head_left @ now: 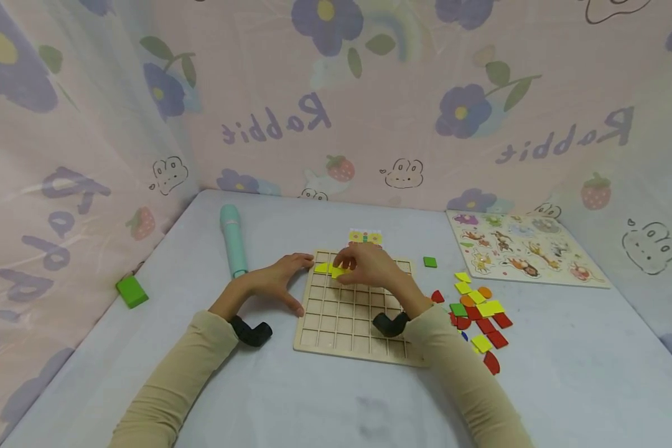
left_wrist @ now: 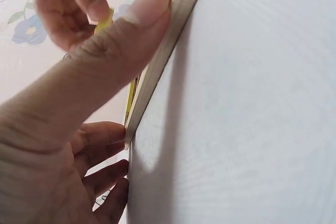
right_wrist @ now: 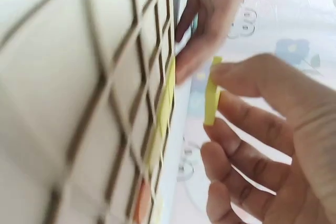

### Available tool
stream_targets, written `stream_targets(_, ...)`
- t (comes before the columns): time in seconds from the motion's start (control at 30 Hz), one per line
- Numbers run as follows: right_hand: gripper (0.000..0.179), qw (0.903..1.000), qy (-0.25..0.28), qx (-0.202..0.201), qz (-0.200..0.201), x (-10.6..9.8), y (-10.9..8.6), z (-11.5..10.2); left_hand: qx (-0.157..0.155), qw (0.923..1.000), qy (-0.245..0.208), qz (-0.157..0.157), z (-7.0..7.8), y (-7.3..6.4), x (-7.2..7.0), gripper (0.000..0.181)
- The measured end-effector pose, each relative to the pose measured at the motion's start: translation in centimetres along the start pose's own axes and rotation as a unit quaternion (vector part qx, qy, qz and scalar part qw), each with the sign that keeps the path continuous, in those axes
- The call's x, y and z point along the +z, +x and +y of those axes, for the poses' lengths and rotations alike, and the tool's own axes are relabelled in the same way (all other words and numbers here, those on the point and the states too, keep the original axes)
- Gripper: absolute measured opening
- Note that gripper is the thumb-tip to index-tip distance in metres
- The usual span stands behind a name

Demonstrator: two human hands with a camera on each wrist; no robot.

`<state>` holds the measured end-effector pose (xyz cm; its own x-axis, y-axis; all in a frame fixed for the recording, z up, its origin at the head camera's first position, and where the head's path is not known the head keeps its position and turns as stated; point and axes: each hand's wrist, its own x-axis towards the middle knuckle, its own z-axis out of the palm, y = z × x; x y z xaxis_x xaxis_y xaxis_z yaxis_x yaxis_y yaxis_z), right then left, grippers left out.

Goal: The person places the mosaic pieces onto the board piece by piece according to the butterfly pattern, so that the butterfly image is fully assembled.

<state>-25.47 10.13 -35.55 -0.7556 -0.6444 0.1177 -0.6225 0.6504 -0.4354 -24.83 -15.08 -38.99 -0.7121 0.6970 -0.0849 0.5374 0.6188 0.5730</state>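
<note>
My right hand (head_left: 365, 264) is over the upper part of a wooden grid board (head_left: 327, 339). Between thumb and fingers it pinches a small yellow tile (right_wrist: 211, 95), held apart from the board. A yellow piece (head_left: 321, 267) lies in the grid near the top left corner. In the right wrist view an orange piece (right_wrist: 142, 203) shows in the grid too. My left hand (head_left: 277, 280) is spread along the board's left side, its thumb (left_wrist: 149, 9) at the edge and its fingers near the top corner. The right hand hides part of the top rows.
A butterfly pattern card (head_left: 366, 238) stands behind the board. Right of it lie a green square (head_left: 430, 262) and scattered red, yellow and orange pieces (head_left: 486, 325). An animal puzzle board (head_left: 529, 249) is at back right. At left are a teal microphone-shaped object (head_left: 234, 239) and a green block (head_left: 131, 291).
</note>
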Motion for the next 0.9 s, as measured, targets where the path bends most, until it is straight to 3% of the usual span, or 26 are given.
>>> stream_targets(0.23,0.028,0.9994,0.022,0.023,-0.012,2.3,2.5,-1.1,0.0,1.0,-0.002,-0.003,0.1,0.0,-0.1,0.101)
stream_targets(0.5,0.024,0.9979,0.04,0.051,-0.012,3.2,2.7,-1.1,-0.008,0.9999,0.002,-0.006,0.1,0.0,-0.1,0.103)
stream_targets(0.9,0.021,0.9939,0.109,0.004,0.015,4.1,2.4,0.2,-0.003,1.0,0.001,-0.008,0.1,0.0,-0.1,0.101)
